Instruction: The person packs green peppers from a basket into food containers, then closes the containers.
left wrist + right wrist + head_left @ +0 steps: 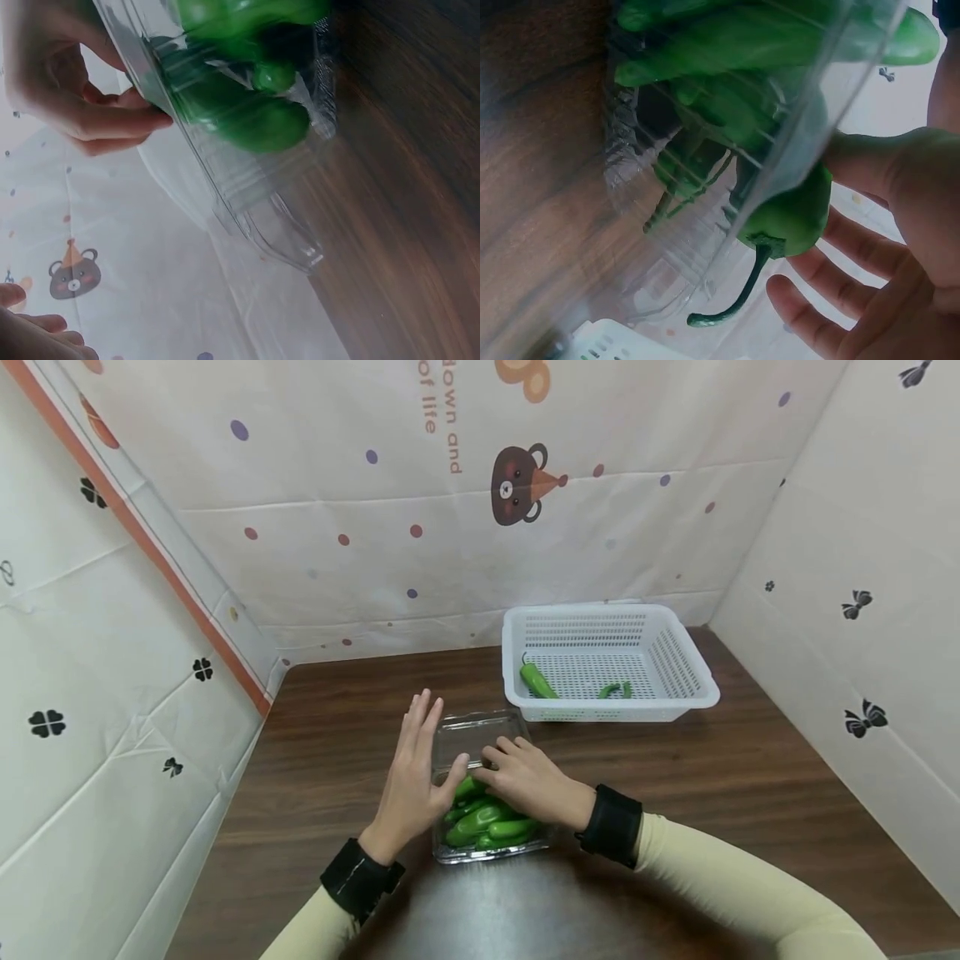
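Note:
A clear plastic clamshell box (491,853) holds several green peppers (487,818), its lid (468,739) folded back. My right hand (532,781) reaches over the box from the right, fingers bent. In the right wrist view, a stemmed green pepper (791,221) sticks out past the box's rim, between the thumb and fingers of that hand. My left hand (412,789) is raised at the box's left side, fingers extended upward and thumb apart. In the left wrist view, its fingertips (45,322) show at the lower left corner, away from the box.
Behind the box, to the right, stands a white perforated basket (667,703) containing a green pepper (537,681) and small curved green pieces (611,690). The brown wooden table (315,760) is bordered by patterned cloth (375,568) at the back and both sides.

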A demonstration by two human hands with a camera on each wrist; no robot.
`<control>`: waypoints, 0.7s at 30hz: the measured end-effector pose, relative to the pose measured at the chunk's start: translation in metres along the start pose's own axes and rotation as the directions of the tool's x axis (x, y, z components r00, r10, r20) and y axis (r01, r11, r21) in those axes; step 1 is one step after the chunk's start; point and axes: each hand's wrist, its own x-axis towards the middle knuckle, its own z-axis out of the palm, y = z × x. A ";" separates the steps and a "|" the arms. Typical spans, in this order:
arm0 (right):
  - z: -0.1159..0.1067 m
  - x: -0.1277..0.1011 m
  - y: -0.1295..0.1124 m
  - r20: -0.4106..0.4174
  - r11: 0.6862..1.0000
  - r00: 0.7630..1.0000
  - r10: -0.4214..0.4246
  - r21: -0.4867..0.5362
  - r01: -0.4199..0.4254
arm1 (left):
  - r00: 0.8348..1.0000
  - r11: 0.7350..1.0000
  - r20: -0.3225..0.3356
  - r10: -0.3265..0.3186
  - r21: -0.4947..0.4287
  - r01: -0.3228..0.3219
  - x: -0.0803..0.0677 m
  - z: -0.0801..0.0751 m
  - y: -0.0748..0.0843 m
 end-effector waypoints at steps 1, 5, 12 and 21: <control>0.001 0.000 0.000 0.000 1.000 1.000 -0.005 0.000 0.005 | 1.000 1.000 0.005 0.001 0.001 -0.001 0.000 0.001 0.001; 0.005 0.001 -0.001 -0.004 1.000 1.000 -0.010 0.003 0.010 | 0.999 1.000 0.033 -0.006 0.008 0.005 0.002 0.003 0.004; 0.008 0.000 -0.003 -0.030 1.000 0.999 -0.013 0.004 0.013 | 0.999 1.000 0.044 -0.012 0.010 0.011 0.001 0.006 0.006; 0.008 -0.003 -0.001 -0.022 0.999 1.000 0.006 0.041 -0.005 | 0.998 1.000 0.067 -0.003 0.018 0.002 0.001 0.012 0.008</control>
